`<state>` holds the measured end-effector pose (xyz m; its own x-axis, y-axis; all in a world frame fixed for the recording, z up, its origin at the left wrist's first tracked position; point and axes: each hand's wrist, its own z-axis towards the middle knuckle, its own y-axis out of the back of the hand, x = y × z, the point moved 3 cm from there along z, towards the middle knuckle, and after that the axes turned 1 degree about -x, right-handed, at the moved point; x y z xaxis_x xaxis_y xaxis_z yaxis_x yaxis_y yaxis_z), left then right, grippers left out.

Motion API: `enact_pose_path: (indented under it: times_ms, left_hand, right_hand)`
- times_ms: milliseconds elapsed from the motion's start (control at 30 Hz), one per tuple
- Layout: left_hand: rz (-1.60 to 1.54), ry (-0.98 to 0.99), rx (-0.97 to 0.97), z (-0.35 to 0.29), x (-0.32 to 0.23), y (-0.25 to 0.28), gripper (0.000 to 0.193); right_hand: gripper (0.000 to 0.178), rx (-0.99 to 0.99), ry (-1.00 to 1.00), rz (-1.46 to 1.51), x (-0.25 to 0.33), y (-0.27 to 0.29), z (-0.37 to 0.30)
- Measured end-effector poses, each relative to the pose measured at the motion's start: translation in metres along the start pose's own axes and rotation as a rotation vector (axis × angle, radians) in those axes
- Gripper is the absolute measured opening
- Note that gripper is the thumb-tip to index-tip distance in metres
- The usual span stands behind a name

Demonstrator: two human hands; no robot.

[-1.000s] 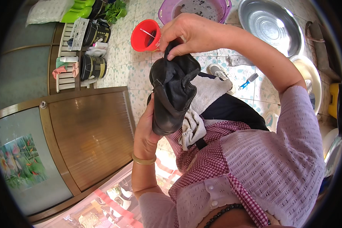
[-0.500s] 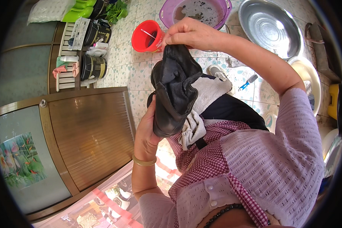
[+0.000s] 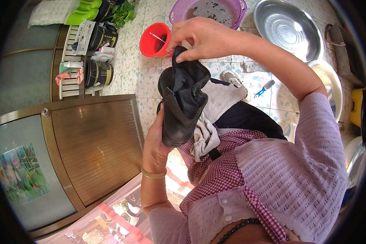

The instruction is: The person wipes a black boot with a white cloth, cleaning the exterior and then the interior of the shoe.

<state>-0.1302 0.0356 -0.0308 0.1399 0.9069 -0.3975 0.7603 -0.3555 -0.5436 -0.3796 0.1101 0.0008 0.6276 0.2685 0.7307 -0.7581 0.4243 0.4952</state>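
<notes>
A black leather boot is held up in front of my body, its soft upper loose and folded. My left hand is closed around its lower part from the left, most of the fingers hidden beneath it. At the upper end, my right hand pinches the edge of the boot's opening between thumb and fingers. A pale towel lies over my dark trousers. Beside the boot, a crumpled whitish cloth rests against my checked apron.
Beyond the boot stand a red bucket with a white stick, a purple basin of murky water and a metal basin. A blue-handled brush lies on the tiles. At left are a slatted rack and a brown door.
My right hand has changed its grip on the boot's edge, its thumb now lower on the leather. The boot has shifted slightly left, and its upper edge bends differently.
</notes>
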Motion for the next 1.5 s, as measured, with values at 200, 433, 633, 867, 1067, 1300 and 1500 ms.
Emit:
enact_pose_path:
  times_ms: [200, 433, 633, 867, 1067, 1300, 1500]
  left_hand:
    - [0.003, -0.012, 0.005, 0.001, 0.002, -0.003, 0.040]
    - [-0.039, 0.018, -0.013, -0.002, 0.004, 0.004, 0.045]
    - [-0.109, 0.022, 0.026, -0.004, 0.003, 0.005, 0.048]
    - [-0.131, 0.030, 0.069, -0.007, 0.005, 0.006, 0.051]
    - [-0.144, 0.038, 0.131, -0.007, 0.005, 0.009, 0.051]
    - [-0.125, 0.020, 0.094, -0.009, 0.008, 0.005, 0.051]
    - [-0.012, 0.035, 0.088, -0.008, 0.006, 0.011, 0.045]
  right_hand:
    - [0.012, 0.097, -0.275, 0.469, -0.022, -0.020, 0.001]
    - [0.015, 0.208, -0.436, 0.687, -0.021, -0.019, 0.000]
    - [0.025, 0.263, -0.429, 0.835, -0.018, -0.021, 0.000]
    - [0.027, 0.278, -0.450, 0.906, -0.010, -0.024, 0.001]
    - [0.016, 0.264, -0.483, 0.987, -0.022, -0.036, 0.002]
    - [0.025, 0.210, -0.544, 0.936, -0.020, -0.038, 0.002]
    - [0.025, 0.217, -0.526, 1.124, -0.017, -0.036, 0.000]
